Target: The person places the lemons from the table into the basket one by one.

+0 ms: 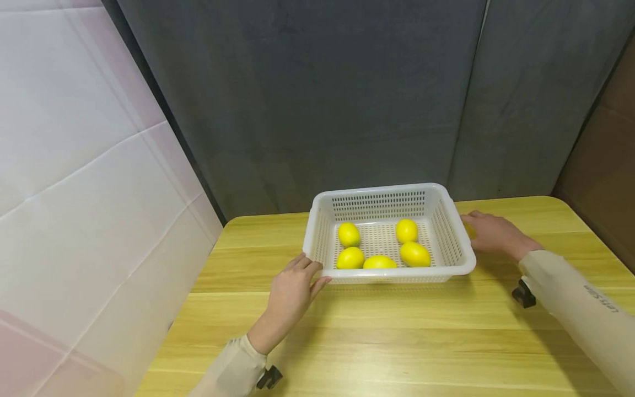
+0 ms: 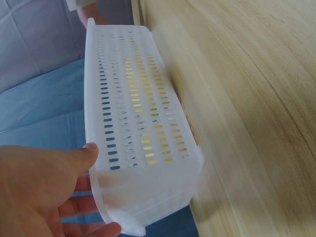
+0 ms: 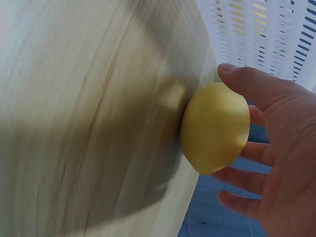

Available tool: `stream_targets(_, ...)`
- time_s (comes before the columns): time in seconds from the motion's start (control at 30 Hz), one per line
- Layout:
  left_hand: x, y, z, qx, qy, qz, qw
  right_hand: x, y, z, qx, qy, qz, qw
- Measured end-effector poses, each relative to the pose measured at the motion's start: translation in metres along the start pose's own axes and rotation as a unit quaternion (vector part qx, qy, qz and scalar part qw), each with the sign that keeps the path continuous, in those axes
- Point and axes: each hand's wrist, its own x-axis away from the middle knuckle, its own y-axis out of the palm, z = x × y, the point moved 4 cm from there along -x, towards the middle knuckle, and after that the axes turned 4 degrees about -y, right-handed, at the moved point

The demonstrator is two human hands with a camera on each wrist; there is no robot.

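A white slotted plastic basket stands on the wooden table with several yellow lemons on its floor. My left hand holds the basket's near left corner. The left wrist view shows the thumb against the rim of the long side and the other fingers at the short end. To the right of the basket, my right hand grips one more lemon, with the thumb over it and the fingers curled along its far side. That lemon is close to the tabletop; whether it touches is unclear.
The wooden table reaches back to a dark grey panel just behind the basket. A white panel rises at the left, and a brown panel borders the right side.
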Motion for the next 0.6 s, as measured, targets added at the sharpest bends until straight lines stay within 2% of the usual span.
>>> stream_targets(0.6,0.0000,0.0009,0.0002,0.007,0.002,0.007,0.9999,0.0011,0.0059,0.0036,0.028,-0.001,0.021,0.9994)
